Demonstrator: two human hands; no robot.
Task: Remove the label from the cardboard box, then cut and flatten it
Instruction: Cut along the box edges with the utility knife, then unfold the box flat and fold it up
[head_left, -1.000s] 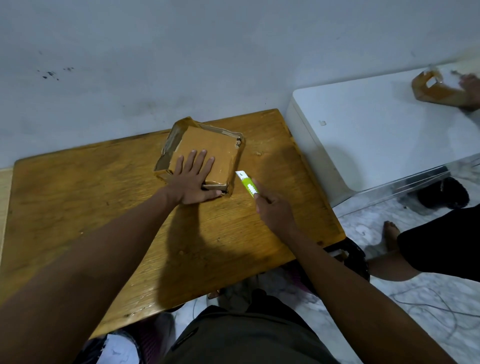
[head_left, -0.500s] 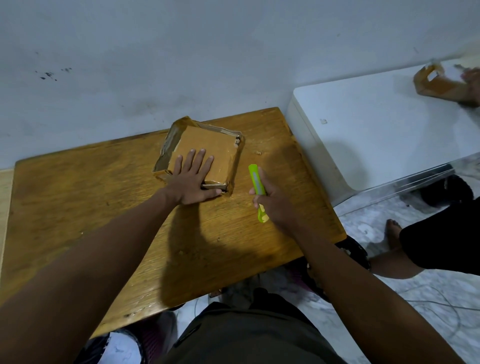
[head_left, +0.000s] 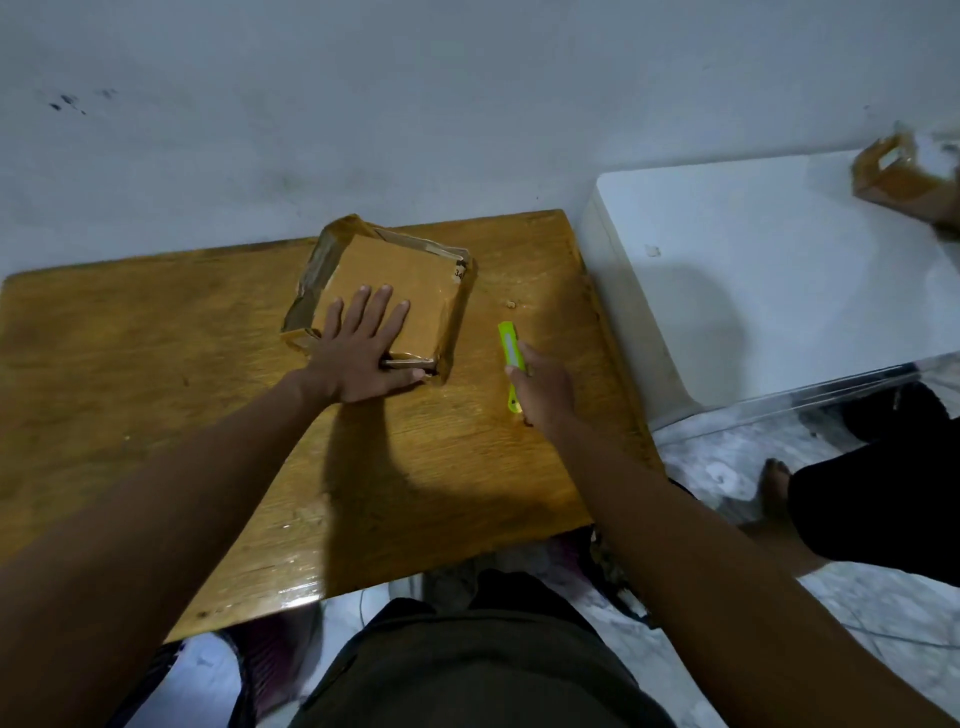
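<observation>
A brown cardboard box (head_left: 400, 275), cut open with its taped side walls splayed outward, lies at the far middle of the wooden table (head_left: 208, 395). My left hand (head_left: 363, 348) presses flat on the box's near half, fingers spread. To the right of the box, my right hand (head_left: 543, 387) rests on the table over a lime-green utility knife (head_left: 509, 348). The knife lies lengthwise on the wood, its far end sticking out past my fingers. A small scrap of label with print shows at the box's far right corner (head_left: 458, 272).
A white cabinet top (head_left: 753, 270) stands right of the table, with another person's hand and a second cardboard box (head_left: 898, 176) at its far end. That person's leg and foot (head_left: 774, 483) are on the floor at the right. A wall runs behind the table.
My right hand drew the knife away from the box's near right corner, turned it lengthwise and lowered it onto the table. My left hand stayed pressed on the box.
</observation>
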